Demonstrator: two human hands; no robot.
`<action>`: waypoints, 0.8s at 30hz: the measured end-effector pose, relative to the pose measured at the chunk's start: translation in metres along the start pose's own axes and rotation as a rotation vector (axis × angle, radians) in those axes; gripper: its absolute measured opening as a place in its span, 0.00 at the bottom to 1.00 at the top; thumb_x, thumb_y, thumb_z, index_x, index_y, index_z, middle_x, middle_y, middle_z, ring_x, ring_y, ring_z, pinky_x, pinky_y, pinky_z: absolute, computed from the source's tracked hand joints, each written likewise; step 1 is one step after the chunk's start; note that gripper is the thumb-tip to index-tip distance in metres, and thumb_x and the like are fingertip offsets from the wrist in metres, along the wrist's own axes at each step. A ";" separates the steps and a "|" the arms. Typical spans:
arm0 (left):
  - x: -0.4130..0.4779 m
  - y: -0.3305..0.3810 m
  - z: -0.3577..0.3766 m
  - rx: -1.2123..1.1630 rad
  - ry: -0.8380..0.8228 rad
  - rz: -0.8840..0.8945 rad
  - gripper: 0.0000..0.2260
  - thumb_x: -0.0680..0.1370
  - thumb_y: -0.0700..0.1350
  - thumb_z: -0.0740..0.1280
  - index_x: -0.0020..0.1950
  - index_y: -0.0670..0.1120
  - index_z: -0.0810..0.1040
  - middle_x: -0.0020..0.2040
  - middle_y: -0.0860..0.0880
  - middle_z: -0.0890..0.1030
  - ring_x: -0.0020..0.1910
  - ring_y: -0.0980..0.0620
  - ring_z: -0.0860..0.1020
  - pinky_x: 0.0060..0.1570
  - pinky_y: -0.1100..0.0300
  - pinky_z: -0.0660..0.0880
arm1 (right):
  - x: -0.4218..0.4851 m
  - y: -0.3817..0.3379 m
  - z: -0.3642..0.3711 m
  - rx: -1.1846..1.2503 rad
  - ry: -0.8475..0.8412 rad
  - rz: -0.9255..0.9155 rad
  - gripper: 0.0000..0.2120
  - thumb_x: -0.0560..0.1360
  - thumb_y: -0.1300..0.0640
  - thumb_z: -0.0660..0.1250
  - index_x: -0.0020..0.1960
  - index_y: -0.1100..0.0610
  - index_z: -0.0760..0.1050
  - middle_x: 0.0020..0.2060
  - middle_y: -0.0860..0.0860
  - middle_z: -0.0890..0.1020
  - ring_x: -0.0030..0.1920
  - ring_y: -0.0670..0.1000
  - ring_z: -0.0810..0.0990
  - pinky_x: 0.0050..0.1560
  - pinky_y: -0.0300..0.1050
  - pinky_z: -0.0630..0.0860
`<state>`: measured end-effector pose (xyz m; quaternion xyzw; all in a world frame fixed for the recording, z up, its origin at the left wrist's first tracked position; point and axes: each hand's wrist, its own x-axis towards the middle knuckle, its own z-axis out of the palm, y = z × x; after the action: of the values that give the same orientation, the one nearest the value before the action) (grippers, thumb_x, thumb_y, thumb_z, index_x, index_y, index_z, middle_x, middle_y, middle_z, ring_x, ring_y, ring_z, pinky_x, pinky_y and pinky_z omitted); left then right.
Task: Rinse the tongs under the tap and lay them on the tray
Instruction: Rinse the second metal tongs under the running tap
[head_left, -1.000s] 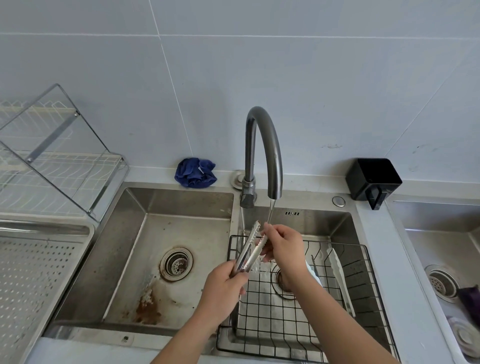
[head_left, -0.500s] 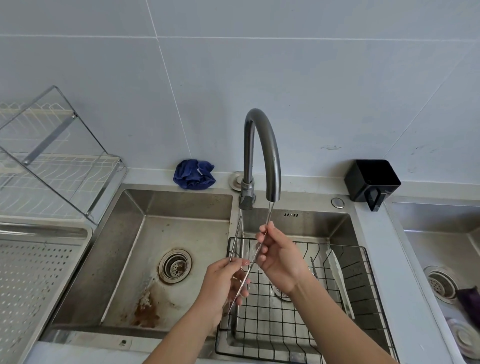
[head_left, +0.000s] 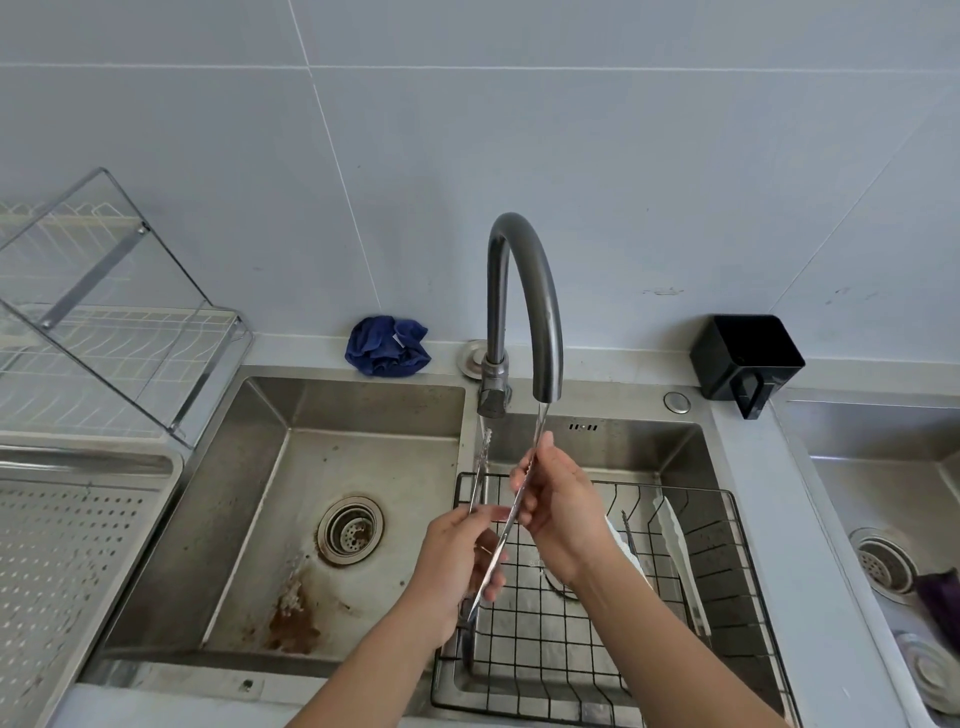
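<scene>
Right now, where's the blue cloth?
In the head view, the blue cloth lies crumpled on the counter ledge against the wall, just left of the tap base, behind the left sink basin.

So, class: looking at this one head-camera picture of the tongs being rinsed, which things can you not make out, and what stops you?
- Hinge end of the tongs: hidden inside the left hand.
- White items in the wire basket: partly hidden behind the right hand and forearm.
- Perforated tray: cut off by the left edge.
- Second sink: cut off by the right edge.
- Purple item there: cut off, so unidentifiable.
</scene>
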<state>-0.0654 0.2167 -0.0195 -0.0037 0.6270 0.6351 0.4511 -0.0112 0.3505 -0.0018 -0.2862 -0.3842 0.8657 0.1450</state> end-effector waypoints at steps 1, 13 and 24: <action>0.001 0.000 0.000 0.000 -0.005 -0.014 0.11 0.82 0.46 0.64 0.49 0.46 0.85 0.31 0.41 0.78 0.24 0.46 0.74 0.24 0.60 0.69 | 0.000 0.001 -0.001 0.017 -0.009 0.004 0.16 0.81 0.45 0.64 0.40 0.54 0.77 0.32 0.53 0.78 0.28 0.48 0.67 0.27 0.41 0.66; 0.011 0.006 0.005 0.060 0.016 -0.037 0.20 0.79 0.59 0.67 0.50 0.40 0.79 0.29 0.42 0.77 0.22 0.47 0.73 0.21 0.59 0.70 | -0.004 0.001 0.007 -0.450 -0.042 -0.088 0.16 0.82 0.47 0.65 0.43 0.58 0.77 0.35 0.54 0.84 0.38 0.53 0.82 0.42 0.47 0.80; 0.012 0.002 0.010 0.120 0.163 0.222 0.17 0.82 0.57 0.61 0.42 0.51 0.83 0.28 0.44 0.75 0.21 0.45 0.73 0.20 0.59 0.69 | -0.001 -0.009 0.005 -0.872 0.341 -0.324 0.15 0.82 0.52 0.62 0.39 0.58 0.75 0.30 0.57 0.82 0.32 0.61 0.82 0.36 0.62 0.82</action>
<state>-0.0679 0.2319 -0.0225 0.0412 0.6950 0.6399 0.3253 -0.0128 0.3529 0.0076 -0.3945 -0.7210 0.5314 0.2054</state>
